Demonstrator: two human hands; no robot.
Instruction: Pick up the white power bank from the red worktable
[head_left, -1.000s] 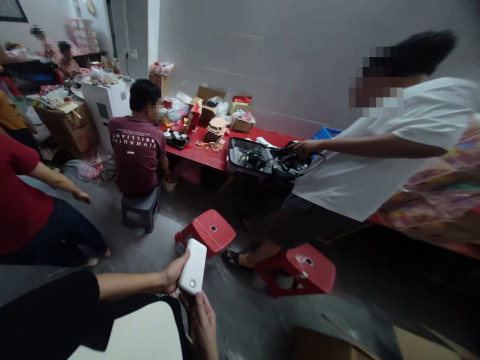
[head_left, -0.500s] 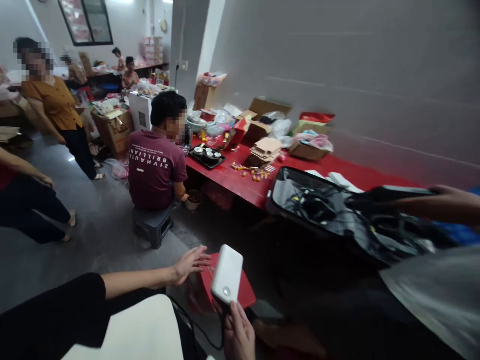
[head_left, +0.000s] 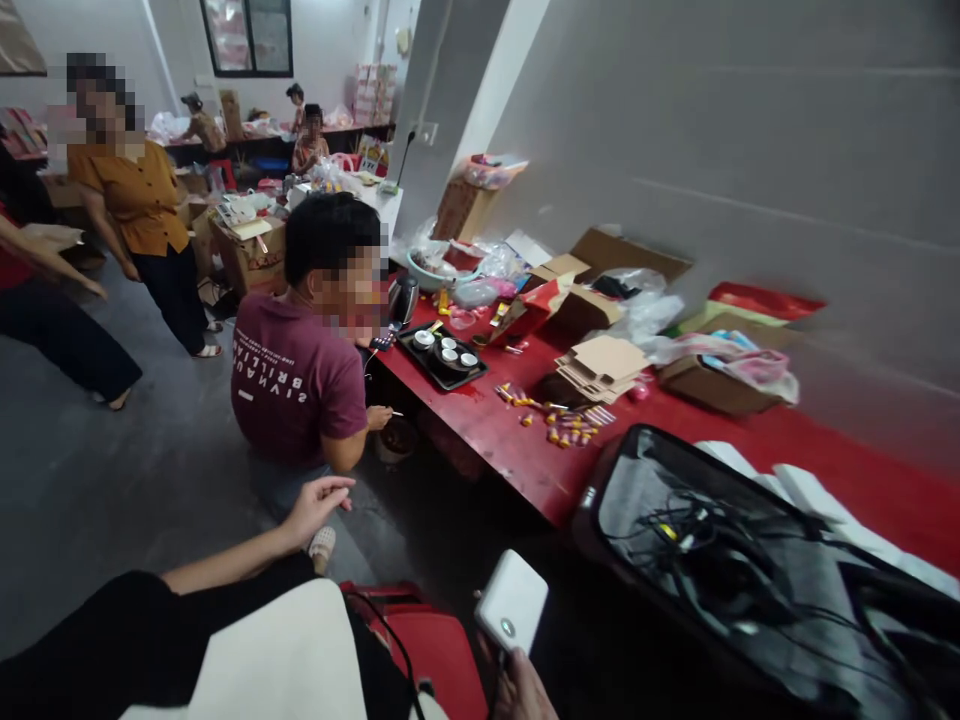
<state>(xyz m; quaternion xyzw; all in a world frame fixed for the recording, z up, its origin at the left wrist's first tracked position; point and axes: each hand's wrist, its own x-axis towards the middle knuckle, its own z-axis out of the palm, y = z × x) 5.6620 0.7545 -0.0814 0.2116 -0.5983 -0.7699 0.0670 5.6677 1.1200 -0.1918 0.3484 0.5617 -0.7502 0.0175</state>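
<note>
View: head camera, the only one, looking down across a crowded room.
Right hand (head_left: 521,690): low at the bottom edge, mostly cut off; grip closed on the lower end of the power bank (head_left: 511,601), which stands up out of it, tilted.
Power bank: white, rounded slab with a small round button on its face; above the red stool (head_left: 435,650), apart from the bench (head_left: 525,450).
Handling: looks rigid, smooth-shelled, probably slippery and dense for its size; best held across the long edges near the middle, thumb on the face.
Left hand (head_left: 315,505): out in the air, fingers loosely spread, holding nothing.
Cable (head_left: 390,640): dark, running down by the stool; where it ends is hidden.
Nearby: open black case (head_left: 750,560) of tangled leads on the bench; a seated person in a maroon shirt (head_left: 296,375) further on.
</note>
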